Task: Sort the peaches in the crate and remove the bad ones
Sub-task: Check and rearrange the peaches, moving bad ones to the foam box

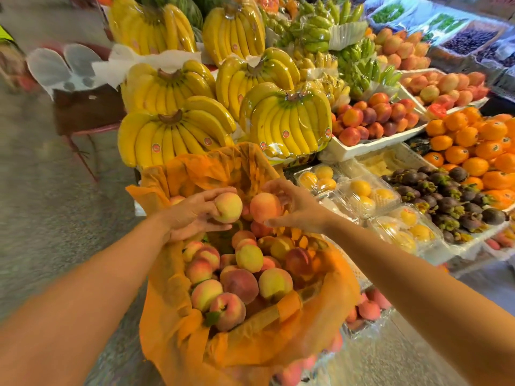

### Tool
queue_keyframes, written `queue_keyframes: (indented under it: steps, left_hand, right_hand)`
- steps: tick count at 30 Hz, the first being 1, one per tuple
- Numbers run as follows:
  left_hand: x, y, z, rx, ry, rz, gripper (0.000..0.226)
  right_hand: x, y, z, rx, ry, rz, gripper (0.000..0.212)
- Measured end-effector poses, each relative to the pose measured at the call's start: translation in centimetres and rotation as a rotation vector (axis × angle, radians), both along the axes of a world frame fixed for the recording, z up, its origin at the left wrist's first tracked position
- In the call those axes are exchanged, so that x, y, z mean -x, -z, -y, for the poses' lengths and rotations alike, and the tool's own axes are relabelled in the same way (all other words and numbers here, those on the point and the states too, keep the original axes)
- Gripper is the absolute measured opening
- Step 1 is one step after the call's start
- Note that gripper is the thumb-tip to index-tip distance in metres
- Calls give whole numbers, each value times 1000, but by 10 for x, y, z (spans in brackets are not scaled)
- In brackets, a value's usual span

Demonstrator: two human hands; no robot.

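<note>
Sorting seems barely begun: the left grip clasps a round yellow-pink peach and the right grip a rosier orange peach just above the orange-paper-lined crate, where a full heap of blushed peaches awaits checking.

Arms outstretched, left hand and right hand gripping with curled fingers

Yellow-pink peaches lie heaped in the orange-paper-lined crate, with a yellowish peach and a pinker peach raised above them.
</note>
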State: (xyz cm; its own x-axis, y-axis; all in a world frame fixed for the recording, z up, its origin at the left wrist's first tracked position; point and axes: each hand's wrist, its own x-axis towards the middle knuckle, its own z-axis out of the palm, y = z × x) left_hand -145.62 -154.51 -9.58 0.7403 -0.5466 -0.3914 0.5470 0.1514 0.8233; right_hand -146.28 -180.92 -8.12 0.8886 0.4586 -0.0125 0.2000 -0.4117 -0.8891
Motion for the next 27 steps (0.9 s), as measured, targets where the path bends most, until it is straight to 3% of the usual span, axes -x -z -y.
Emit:
queue_keyframes:
  steps: [4,7,11,14,18,20,23,27]
  left_hand:
    - [16,-7,-7,-75,23,47,62]
    - [24,-11,-14,-130,65,45,61]
    - [36,-14,-20,-213,176,35,90]
    - [41,-11,-19,-193,157,-44,96]
    - [49,-14,-14,-145,124,-110,90]
    - [53,-17,-13,-117,176,-83,92]
    - [58,-20,-12,-166,286,14,71]
    - [64,-25,-11,-350,323,109,53]
  right_hand:
    - [7,-1,-4,82,-48,77,67]
    - [11,-9,-6,121,-84,12,60]
    - [20,-15,-7,170,-98,-160,50]
    - [28,-19,-6,192,-123,-261,37]
    - [37,-18,-2,145,-97,-390,59]
    - [40,-22,-1,170,-125,-385,56]
    - [45,-30,2,208,-187,-355,40]
    - [45,-31,4,292,-219,-280,53]
